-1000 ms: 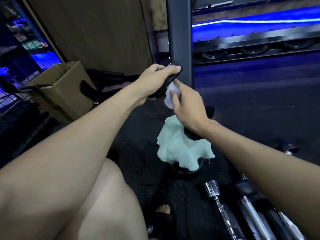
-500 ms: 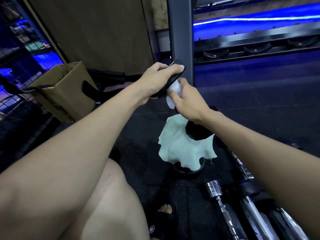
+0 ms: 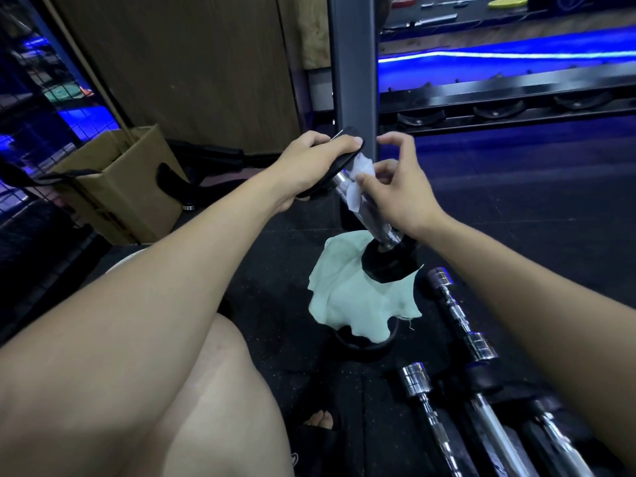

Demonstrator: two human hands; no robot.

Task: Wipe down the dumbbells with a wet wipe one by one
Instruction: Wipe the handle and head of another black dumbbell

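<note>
A: We see the dumbbell (image 3: 364, 201) standing tilted on end, its lower black head (image 3: 385, 266) resting on a pale green cloth (image 3: 358, 304) on the floor (image 3: 516, 208).

B: Our left hand (image 3: 320, 163) grasps the upper head (image 3: 339, 163), covering most of it. Our right hand (image 3: 395, 191) pinches the wet wipe (image 3: 358, 180) against the chrome handle, other fingers loosely spread.

A: More chrome bars (image 3: 457, 315) lie at lower right, cut off by the frame edge and our right forearm.

B: What the cardboard box (image 3: 120, 187) holds, we cannot tell.
</note>
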